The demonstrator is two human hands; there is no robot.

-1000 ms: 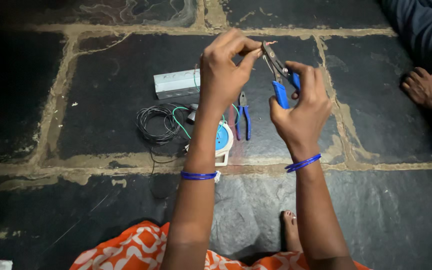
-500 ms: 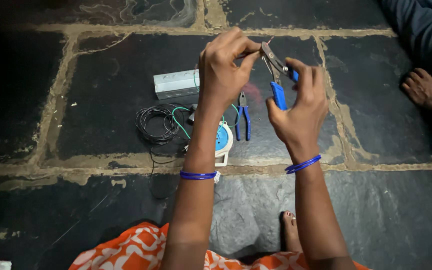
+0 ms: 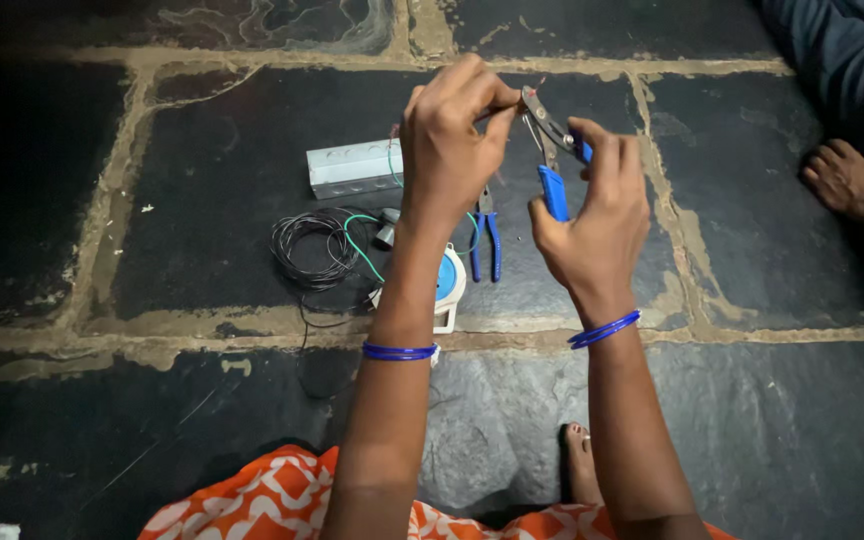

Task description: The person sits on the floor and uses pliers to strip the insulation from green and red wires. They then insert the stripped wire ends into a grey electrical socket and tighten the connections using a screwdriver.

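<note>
Head view: the stone floor [image 3: 202, 180] of dark slabs with pale joints fills the picture, and another person's bare foot [image 3: 842, 178] rests at its right edge. On the slab lie a white rectangular box [image 3: 352, 170], a coil of black wire [image 3: 310, 250], a round white and blue fitting [image 3: 447, 285] and a second pair of blue-handled pliers [image 3: 487, 240].

Raised above these, the right hand [image 3: 597, 215] is clenched around the blue-handled pliers [image 3: 552, 150], whose long axis slants up and to the left. The left hand [image 3: 447, 150] sits just left of the plier nose, its fingertips pinched together on something too thin to make out, likely a wire end, touching or almost touching the nose.
</note>
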